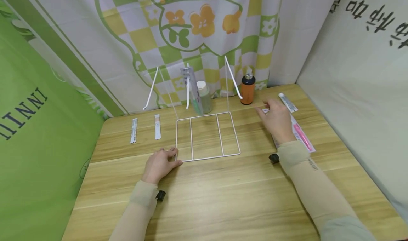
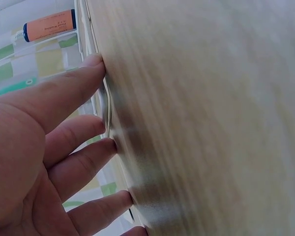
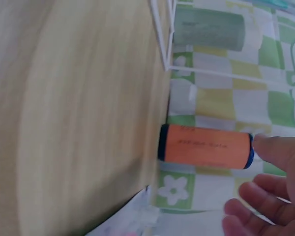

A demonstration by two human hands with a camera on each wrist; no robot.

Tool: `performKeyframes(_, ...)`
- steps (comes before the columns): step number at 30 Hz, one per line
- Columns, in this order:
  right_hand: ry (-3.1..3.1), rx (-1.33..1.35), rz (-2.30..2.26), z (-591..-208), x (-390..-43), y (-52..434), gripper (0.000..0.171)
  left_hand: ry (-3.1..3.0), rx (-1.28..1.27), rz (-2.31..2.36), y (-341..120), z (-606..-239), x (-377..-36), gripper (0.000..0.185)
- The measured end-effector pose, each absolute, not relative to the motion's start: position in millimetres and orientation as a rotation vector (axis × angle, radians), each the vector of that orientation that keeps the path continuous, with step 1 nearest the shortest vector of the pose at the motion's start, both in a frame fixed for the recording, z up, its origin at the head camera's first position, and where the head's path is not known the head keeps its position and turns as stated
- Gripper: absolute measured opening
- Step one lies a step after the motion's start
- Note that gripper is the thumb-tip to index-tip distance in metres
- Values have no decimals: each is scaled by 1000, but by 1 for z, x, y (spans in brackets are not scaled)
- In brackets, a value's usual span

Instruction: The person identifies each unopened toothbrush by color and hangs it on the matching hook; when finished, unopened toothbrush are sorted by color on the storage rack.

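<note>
A white wire rack (image 1: 207,158) with upright hooks stands on the wooden table. My left hand (image 1: 158,165) touches the near left corner of its base. In the left wrist view the thumb rests at the wire and the other fingers (image 2: 88,164) are spread, their tips at the tabletop. From the middle hook hangs a slim clear package (image 1: 195,92) with something green inside. My right hand (image 1: 278,120) holds nothing; it hovers, fingers loosely bent, above flat packages at the right. Nearby stands an orange bottle (image 3: 206,146) with a dark pump top, apart from the hand.
Behind the rack stands a pale green bottle (image 1: 205,101) with a white cap. Two narrow white packets (image 1: 134,130) lie at the left. At the right lie a pack with a pink stick-like item (image 1: 301,136) and a small packaged piece (image 1: 288,103). Patterned curtain (image 1: 143,39) hangs behind.
</note>
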State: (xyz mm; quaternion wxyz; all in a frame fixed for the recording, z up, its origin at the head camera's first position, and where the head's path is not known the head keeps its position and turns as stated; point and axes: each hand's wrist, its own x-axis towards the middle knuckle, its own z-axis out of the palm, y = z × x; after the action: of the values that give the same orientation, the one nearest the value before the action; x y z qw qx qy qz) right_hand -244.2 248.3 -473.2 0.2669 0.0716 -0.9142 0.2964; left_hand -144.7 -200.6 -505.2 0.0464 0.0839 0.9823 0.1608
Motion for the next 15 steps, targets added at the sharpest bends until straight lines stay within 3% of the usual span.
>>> performKeyframes(15,-2812,13,849,-494,-253,271,54,2996,263,496,-201,-507,-145,62)
